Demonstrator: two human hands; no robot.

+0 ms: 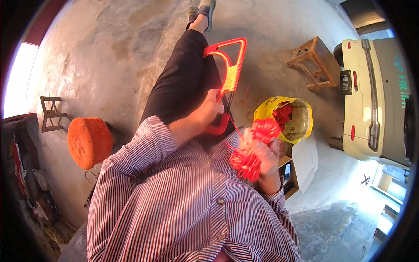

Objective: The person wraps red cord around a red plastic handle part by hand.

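Note:
My left hand (205, 114) is closed around the lower part of a frame (232, 74) that is angular on its outside and curved within. Red cord wraps most of the frame, with a lighter orange-yellow band in the middle; a dark bare stretch shows below that band. Its lower red end lies over my lap. To the right, my right hand (265, 158) grips a loose bundle of shiny red cord (246, 163), which bulges out above and below the fingers. A thin red strand runs from the bundle up toward the frame.
Right of my legs stands an open yellow bag (269, 105) with more red material inside. Beside it is an open cardboard box (291, 188). A wooden stool (315, 48) and a pale vehicle (360, 105) are farther right. An orange round seat (88, 143) and small stool (53, 114) stand left.

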